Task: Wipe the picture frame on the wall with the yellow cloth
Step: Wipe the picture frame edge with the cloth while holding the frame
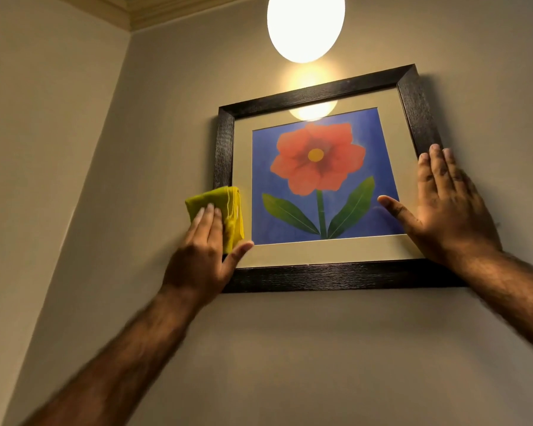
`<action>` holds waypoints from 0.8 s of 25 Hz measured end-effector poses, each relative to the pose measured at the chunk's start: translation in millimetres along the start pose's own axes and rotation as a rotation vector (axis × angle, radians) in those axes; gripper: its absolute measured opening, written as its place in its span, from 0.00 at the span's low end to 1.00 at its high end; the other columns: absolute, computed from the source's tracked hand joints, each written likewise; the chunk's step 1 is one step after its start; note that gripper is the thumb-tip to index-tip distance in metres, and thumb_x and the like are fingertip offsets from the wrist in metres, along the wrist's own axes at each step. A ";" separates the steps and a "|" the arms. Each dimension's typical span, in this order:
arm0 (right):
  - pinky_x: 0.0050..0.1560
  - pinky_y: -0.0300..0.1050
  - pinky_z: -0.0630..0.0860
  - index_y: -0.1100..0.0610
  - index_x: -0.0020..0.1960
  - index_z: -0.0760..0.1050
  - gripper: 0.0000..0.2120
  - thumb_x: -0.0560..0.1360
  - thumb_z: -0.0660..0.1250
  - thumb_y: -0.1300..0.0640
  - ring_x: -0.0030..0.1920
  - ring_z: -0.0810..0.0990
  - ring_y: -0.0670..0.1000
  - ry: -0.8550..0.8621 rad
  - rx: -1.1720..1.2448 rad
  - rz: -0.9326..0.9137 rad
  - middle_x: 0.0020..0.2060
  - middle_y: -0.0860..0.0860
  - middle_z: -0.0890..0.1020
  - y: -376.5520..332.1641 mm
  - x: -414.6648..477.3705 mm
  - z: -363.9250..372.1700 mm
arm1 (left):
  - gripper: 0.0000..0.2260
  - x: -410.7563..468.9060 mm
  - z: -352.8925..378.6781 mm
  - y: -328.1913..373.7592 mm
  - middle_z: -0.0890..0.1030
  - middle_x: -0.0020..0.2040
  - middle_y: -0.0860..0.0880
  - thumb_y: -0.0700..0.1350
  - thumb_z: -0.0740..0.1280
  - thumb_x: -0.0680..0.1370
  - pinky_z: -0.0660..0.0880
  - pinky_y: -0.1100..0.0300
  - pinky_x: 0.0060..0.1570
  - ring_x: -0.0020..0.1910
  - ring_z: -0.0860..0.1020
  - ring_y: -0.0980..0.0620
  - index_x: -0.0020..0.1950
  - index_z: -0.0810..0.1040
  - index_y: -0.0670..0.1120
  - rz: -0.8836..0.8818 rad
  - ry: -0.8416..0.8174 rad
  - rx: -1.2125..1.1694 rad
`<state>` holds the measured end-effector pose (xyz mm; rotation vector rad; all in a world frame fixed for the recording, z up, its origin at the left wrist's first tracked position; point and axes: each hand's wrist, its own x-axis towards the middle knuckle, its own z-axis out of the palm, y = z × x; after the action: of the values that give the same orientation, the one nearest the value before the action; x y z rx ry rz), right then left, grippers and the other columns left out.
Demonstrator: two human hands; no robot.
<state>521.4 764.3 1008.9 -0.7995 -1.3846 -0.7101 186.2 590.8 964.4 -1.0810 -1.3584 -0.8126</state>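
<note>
- While our left hand presses the cloth flat, we see the frame hanging on the wall, tilted in our view with its right side higher.
- The cloth is yellow and folded into a thick pad; it lies over the frame's left rail, near the lower left corner, and spills a little onto the wall beside it.
- Our left grip is not closed round the cloth: the fingers lie stretched out on top of it, and the thumb points right, touching the pale mat just inside the frame.
- Our right hand rests open on the frame's right side, palm to the glass, fingers together and pointing up along the right rail.
- Its thumb is spread wide to the left and reaches onto the blue picture; this grip holds nothing.
- The picture shows a red flower with a yellow centre, a green stem and two green leaves.
- The frame is dark, with a grained surface, and a beige mat runs between it and the picture.
- A glowing round lamp hangs above the frame, and its reflection shows on the glass at the top of the mat.
- Both forearms are bare and reach up from the lower corners.
</note>
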 end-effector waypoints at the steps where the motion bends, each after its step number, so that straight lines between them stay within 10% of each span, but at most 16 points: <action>1: 0.82 0.52 0.47 0.61 0.83 0.44 0.52 0.74 0.43 0.24 0.84 0.45 0.54 0.003 -0.001 -0.001 0.84 0.56 0.46 0.6 0.3 0.4 | 0.43 23.6 -1.2 -1.0 0.65 0.78 0.34 0.69 0.50 0.79 0.60 0.49 0.77 0.79 0.64 0.37 0.77 0.64 0.34 -0.020 0.003 -0.019; 8: 0.83 0.53 0.49 0.61 0.83 0.44 0.52 0.75 0.43 0.24 0.84 0.45 0.54 0.011 -0.010 -0.010 0.84 0.57 0.46 1.4 1.3 2.4 | 0.44 140.1 -7.6 -12.8 0.61 0.81 0.38 0.71 0.49 0.77 0.61 0.46 0.77 0.80 0.60 0.39 0.80 0.60 0.38 -0.107 0.037 -0.079; 20: 0.82 0.54 0.50 0.62 0.83 0.47 0.51 0.75 0.45 0.25 0.84 0.48 0.55 0.034 -0.021 -0.013 0.84 0.57 0.49 1.0 0.8 4.3 | 0.41 -74.9 0.7 -6.3 0.69 0.76 0.35 0.68 0.49 0.80 0.65 0.48 0.72 0.75 0.70 0.37 0.75 0.68 0.34 0.071 -0.073 0.029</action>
<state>519.8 768.5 1009.7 -0.7923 -1.3550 -0.7468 173.5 579.2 891.2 -1.1392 -1.3808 -0.7057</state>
